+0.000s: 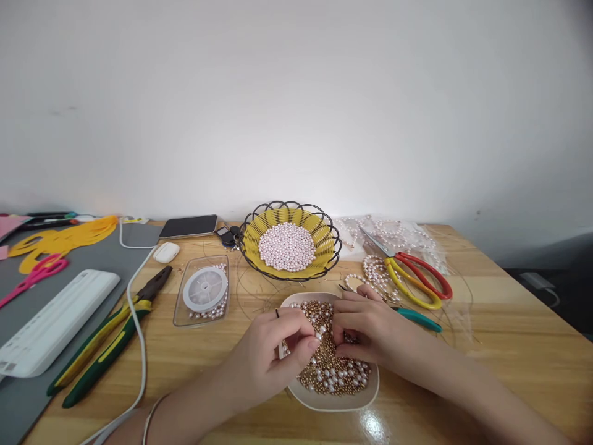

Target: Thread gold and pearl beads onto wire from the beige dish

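your left grip [278, 346] and right grip [370, 327] meet over the white dish [338, 405] of gold and pearl beads, so that spot is taken. straight ahead the wire basket [291, 240] blocks the way, standing close behind the dish. to your left, the clear tray [202, 290] with its spool sits near, then the green and yellow pliers [104, 340] and a white cable [139, 346] running down the table [509, 346]. to your right, the teal-handled tool [417, 318] lies just beside your right grip, with the scissors [412, 275] and the pearl strands [377, 269] behind it. bare wood lies open on the far right and along the near edge beside the dish.
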`<action>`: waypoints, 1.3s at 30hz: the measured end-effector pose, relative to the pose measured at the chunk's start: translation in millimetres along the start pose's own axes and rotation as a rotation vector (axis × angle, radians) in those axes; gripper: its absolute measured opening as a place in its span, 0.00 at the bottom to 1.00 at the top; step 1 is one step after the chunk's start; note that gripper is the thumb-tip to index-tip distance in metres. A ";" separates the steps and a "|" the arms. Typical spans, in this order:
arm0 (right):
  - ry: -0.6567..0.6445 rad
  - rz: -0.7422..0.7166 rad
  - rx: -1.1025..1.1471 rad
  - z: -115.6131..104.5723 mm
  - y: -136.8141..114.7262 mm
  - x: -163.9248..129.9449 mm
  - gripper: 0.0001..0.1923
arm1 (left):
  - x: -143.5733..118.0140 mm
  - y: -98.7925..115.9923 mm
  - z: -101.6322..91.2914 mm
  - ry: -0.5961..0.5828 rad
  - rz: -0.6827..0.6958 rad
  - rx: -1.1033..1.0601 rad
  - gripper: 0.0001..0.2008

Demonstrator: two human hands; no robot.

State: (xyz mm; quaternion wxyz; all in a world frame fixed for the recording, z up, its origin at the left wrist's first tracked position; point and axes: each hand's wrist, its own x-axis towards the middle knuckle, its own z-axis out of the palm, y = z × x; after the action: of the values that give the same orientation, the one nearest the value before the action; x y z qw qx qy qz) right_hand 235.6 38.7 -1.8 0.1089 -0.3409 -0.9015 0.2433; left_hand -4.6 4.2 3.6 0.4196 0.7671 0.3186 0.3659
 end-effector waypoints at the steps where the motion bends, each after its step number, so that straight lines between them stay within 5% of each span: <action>1: 0.005 0.004 0.002 -0.6 0.5 0.0 0.12 | 0.2 -0.3 0.0 -0.002 -0.003 0.001 0.10; 19: -0.052 0.021 0.042 -7.1 -3.1 -3.9 0.10 | 2.4 -0.1 -0.3 0.014 0.005 0.028 0.10; 26: 0.218 -0.004 0.180 -12.1 -7.3 -0.6 0.06 | 0.9 -3.0 -0.3 0.007 0.001 0.019 0.10; 39: 0.478 0.180 0.789 21.5 -13.6 2.6 0.08 | -1.5 -2.9 0.6 -0.066 -0.030 0.069 0.10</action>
State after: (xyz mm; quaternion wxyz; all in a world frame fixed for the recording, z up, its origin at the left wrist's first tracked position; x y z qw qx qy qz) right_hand 218.3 23.7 -13.2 0.4132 -0.3965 -0.6566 0.4908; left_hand -5.4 4.0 0.4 0.4086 0.7880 0.3287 0.3226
